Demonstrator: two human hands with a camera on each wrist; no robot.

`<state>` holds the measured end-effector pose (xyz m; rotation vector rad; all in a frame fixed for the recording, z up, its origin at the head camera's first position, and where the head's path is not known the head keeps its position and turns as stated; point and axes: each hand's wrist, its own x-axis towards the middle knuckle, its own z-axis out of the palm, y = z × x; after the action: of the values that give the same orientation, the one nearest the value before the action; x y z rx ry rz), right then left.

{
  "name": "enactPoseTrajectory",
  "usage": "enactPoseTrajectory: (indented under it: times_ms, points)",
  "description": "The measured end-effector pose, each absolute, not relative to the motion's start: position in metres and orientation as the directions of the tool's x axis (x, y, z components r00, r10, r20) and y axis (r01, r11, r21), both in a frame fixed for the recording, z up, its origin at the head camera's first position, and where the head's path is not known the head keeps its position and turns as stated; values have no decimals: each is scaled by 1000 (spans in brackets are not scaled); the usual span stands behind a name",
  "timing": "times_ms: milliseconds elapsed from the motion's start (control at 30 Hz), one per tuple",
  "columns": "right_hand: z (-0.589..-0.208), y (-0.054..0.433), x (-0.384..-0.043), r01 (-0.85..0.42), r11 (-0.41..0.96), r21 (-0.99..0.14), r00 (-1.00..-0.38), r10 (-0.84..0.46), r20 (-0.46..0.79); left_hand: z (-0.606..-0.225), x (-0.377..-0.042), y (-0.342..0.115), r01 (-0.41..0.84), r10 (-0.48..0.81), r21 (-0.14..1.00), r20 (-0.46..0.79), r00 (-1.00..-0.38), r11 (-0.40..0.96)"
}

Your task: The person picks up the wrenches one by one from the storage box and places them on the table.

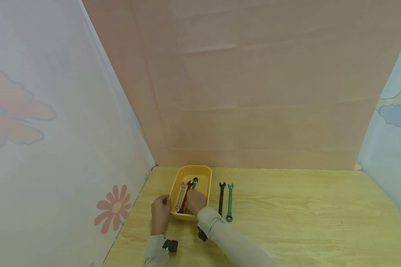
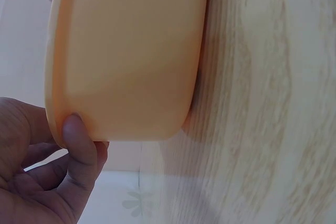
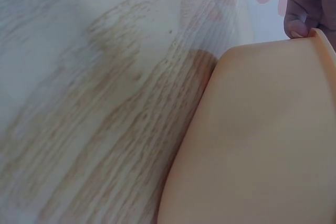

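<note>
A yellow plastic tray (image 1: 204, 174) stands on the table with several wrenches inside. My left hand (image 1: 160, 214) pinches its rim at the near left corner; in the left wrist view, the thumb (image 2: 79, 140) lies against the outer wall. Inside the tray, my right hand (image 1: 196, 202) curls over a green wrench (image 1: 195, 183), whose ring end sticks out beyond the knuckles. The right fingertips are hidden beneath the hand. Left of that hand lie a red wrench (image 1: 189, 184) and a silver wrench (image 1: 181, 196), side by side.
Right of the tray, a black wrench (image 1: 221, 198) and another green wrench (image 1: 230, 200) lie roughly parallel on the wooden table (image 1: 304, 215). A pink-beige backdrop (image 1: 254, 111) rises behind the table, and a pale printed panel (image 1: 70, 148) borders its left side.
</note>
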<state>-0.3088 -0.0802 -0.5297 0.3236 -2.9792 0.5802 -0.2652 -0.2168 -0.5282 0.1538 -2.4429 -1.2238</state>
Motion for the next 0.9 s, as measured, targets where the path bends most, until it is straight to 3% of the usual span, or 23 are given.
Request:
enactPoseTrajectory:
  times_ms: [300,633,900]
  points:
    - [-529,-82,-310,-131,934,-333,-991,-116,63,-527,-264,-214,81,-272,787,306,-912,612]
    - [-531,-80,-308,-162,969,-187,-966,-117,232,-527,-263,-215,96,-264,786,316,-911,611]
    - [-534,-79,-312,-148,974,-173,-974,-114,195,-527,-264,-213,72,-269,794,289,-919,604]
